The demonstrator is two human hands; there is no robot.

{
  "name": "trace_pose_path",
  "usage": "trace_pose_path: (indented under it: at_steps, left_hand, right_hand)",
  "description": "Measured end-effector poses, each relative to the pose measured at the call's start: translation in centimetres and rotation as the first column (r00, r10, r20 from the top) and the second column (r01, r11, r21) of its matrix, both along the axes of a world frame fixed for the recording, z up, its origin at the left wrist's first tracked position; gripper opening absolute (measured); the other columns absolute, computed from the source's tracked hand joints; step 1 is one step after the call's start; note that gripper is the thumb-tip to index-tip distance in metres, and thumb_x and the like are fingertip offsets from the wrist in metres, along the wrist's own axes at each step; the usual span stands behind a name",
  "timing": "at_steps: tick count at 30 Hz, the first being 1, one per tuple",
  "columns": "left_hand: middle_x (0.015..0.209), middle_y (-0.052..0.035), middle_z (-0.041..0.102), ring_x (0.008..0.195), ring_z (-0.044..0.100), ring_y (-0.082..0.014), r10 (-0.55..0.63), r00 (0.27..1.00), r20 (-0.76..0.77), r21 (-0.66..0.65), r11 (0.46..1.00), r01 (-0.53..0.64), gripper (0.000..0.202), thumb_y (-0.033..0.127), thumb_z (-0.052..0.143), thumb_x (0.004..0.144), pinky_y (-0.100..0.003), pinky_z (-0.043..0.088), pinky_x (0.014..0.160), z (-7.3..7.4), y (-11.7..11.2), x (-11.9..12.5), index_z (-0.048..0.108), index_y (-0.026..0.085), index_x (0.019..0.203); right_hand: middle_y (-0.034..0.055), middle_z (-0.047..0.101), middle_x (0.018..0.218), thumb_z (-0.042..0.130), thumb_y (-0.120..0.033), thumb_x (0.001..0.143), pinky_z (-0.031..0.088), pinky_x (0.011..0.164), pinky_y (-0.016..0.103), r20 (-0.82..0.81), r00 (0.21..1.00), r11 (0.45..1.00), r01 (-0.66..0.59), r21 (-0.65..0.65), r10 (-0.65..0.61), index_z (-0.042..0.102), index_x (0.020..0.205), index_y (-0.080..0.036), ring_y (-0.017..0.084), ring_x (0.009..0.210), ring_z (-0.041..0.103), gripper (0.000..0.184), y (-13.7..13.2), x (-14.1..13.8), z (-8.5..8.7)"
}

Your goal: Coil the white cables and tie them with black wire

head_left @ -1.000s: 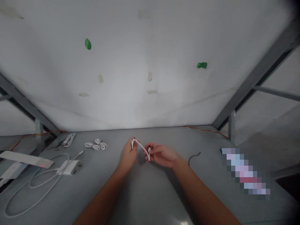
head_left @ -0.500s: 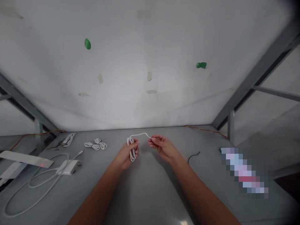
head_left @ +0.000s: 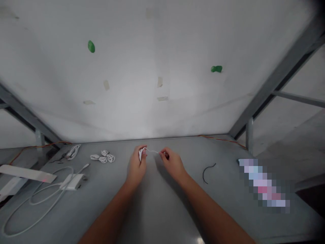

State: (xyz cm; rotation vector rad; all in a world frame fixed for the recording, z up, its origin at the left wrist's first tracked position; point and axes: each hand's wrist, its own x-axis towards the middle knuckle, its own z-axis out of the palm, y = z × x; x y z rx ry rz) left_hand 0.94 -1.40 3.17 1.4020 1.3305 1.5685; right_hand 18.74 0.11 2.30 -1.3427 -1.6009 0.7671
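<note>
My left hand (head_left: 136, 166) is closed around a small bundle of thin white cable (head_left: 141, 154), most of it hidden inside my fingers. A short free stretch of the cable runs right to my right hand (head_left: 171, 162), which pinches its end between thumb and fingertips. Both hands hover just above the grey table (head_left: 157, 203), near its far edge and only a few centimetres apart.
Two tied white cable coils (head_left: 103, 157) and another bundle (head_left: 73, 151) lie at the far left. A white adapter (head_left: 72, 182) with a long looping cord (head_left: 30, 210) sits nearer left. A short black tie (head_left: 208, 171) lies to the right, next to a blurred-out patch.
The loops that hung from my left hand are now gathered inside it. My right hand has moved closer to the left, so the free stretch of cable is shorter.
</note>
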Motion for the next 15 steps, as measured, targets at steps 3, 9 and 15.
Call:
trace_pose_path:
  at_steps: [3, 9, 15]
  left_hand:
    - [0.113, -0.0073, 0.073, 0.109, 0.066, -0.0243, -0.084, 0.996, -0.015, 0.003, 0.996, 0.084, 0.022, 0.037, 0.067, 0.094, -0.030, 0.048, 0.096, 0.3, -0.2, 0.1, 0.073, 0.025, 0.111]
    - [0.086, -0.0043, 0.071, 0.081, 0.067, -0.0204, -0.286, 0.943, -0.172, -0.071, 0.958, 0.278, 0.033, 0.047, 0.057, 0.099, -0.030, 0.051, 0.081, -0.5, -0.2, 0.5, 0.068, 0.022, 0.117]
    - [0.054, 0.0056, 0.050, 0.042, 0.044, -0.0138, -0.276, 0.961, 0.010, -0.271, 0.925, 0.268, 0.056, 0.067, 0.050, 0.096, -0.025, 0.033, 0.043, -1.5, 0.2, 1.0, 0.062, 0.018, 0.118]
  right_hand:
    - [-0.0013, 0.061, 0.066, 0.069, -0.034, 0.085, 0.035, 0.063, 0.028, 0.009, 0.980, 0.980, -0.197, -0.038, 0.198, 0.071, 0.082, -0.023, 0.016, 0.063, 0.051, 0.012, -0.4, 0.0, 0.7]
    - [-0.0008, 0.063, 0.070, 0.065, -0.041, 0.089, 0.039, 0.064, 0.027, -0.235, 0.891, 0.897, -0.423, -0.125, 0.388, 0.072, 0.083, -0.020, 0.014, 0.064, 0.052, 0.023, -0.2, 0.0, 0.8]
    - [-0.0022, 0.063, 0.065, 0.081, -0.047, 0.073, 0.043, 0.060, 0.028, -0.426, 0.865, 0.910, -0.371, -0.186, 0.266, 0.070, 0.080, -0.018, 0.012, 0.057, 0.055, 0.033, 0.6, 0.3, 0.5]
